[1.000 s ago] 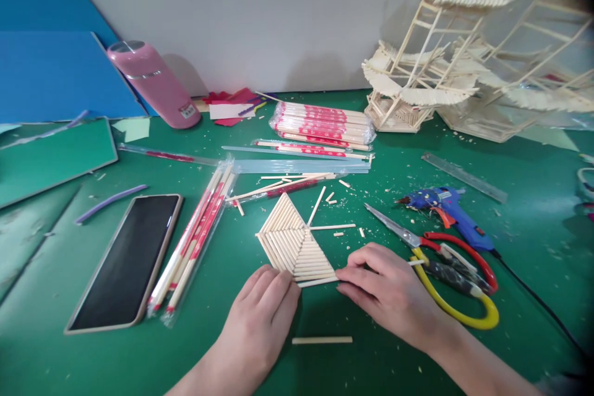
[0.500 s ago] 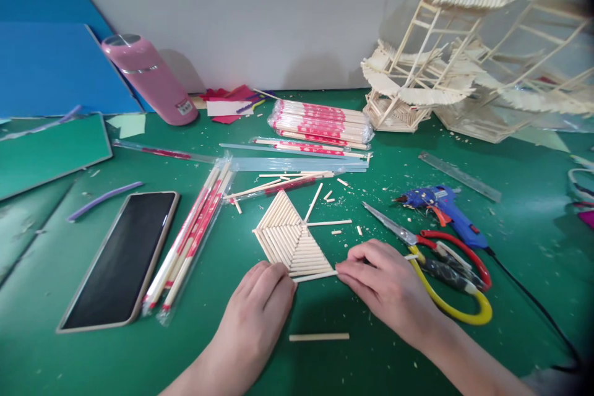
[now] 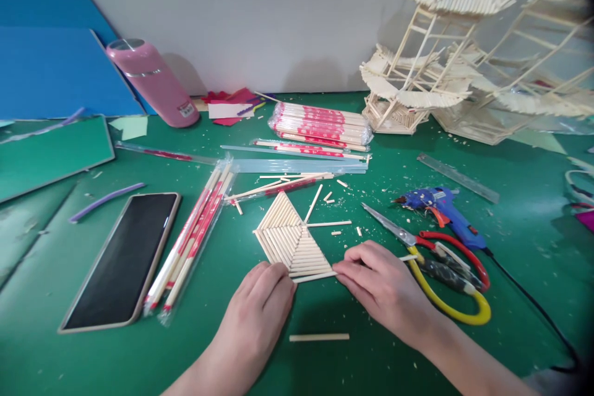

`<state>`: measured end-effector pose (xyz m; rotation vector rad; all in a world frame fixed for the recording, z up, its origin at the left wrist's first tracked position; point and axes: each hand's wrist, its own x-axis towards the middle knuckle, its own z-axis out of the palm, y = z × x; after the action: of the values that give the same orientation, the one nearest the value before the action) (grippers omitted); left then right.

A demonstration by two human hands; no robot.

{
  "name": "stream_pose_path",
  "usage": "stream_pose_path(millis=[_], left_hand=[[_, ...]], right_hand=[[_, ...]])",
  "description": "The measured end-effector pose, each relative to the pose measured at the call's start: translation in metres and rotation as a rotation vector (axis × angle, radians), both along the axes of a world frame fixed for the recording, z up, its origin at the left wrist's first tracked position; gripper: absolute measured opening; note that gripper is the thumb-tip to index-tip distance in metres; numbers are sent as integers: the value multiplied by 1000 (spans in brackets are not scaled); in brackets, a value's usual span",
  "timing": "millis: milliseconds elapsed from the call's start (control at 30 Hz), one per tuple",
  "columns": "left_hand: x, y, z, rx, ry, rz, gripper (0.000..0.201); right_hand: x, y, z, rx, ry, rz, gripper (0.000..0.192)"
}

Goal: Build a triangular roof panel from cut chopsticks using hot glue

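A fan-shaped panel of glued wooden sticks (image 3: 290,235) lies flat on the green table, with two bare spokes jutting from its hub. Along its near edge runs a loose wooden stick (image 3: 315,276), slightly angled to the panel's rows. My left hand (image 3: 260,303) is closed at the stick's left end, against the panel's lower left corner; its fingertips are partly hidden. Beside the lower right corner, my right hand (image 3: 378,281) pinches the same stick, whose far end seems to come out behind the fingers. A short cut stick (image 3: 319,338) lies nearer to me.
Scissors (image 3: 431,260) and a blue glue gun (image 3: 440,210) lie to the right. A phone (image 3: 120,260) and wrapped chopsticks (image 3: 190,238) are on the left. Behind are chopstick packs (image 3: 320,124), a pink bottle (image 3: 155,83) and a stick-built tower (image 3: 417,74). Offcuts lie around the panel.
My right hand has slid very slightly left along the stick's line. My left hand and the panel hold nearly still; the view has shifted a little.
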<state>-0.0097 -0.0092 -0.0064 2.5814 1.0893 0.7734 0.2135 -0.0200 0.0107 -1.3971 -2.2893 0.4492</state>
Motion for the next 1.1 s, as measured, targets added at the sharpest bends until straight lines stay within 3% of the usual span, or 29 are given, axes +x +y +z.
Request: stream_pose_path(millis=[733,1100], left_hand=[[0,-1,1,-23,-22,32,18],[-3,-3,-3,-74,-25,12,16]], right_hand=[[-2,2,3,-18,2,24,20],[-2,-7,-3,-32,75,-52,15]])
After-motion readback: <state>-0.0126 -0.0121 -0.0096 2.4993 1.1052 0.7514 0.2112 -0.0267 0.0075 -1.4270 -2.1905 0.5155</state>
